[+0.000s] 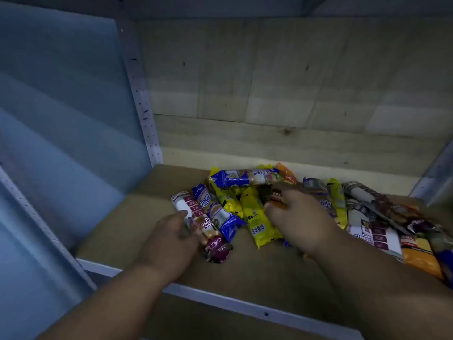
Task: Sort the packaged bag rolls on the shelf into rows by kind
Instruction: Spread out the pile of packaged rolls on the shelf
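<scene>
Left hand (171, 239) around maroon roll (196, 217)

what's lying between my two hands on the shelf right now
In the head view, a blue roll and a yellow roll lie between the left hand and right hand.

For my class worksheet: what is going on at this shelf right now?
A person is sorting a jumbled heap of packaged bag rolls on a brown shelf board. The left hand grips a white and maroon plastic-wrapped roll at the heap's left edge. The right hand pinches a small orange and brown pack in the middle. Blue and yellow rolls lie mixed between them; no rows are formed yet.
</scene>
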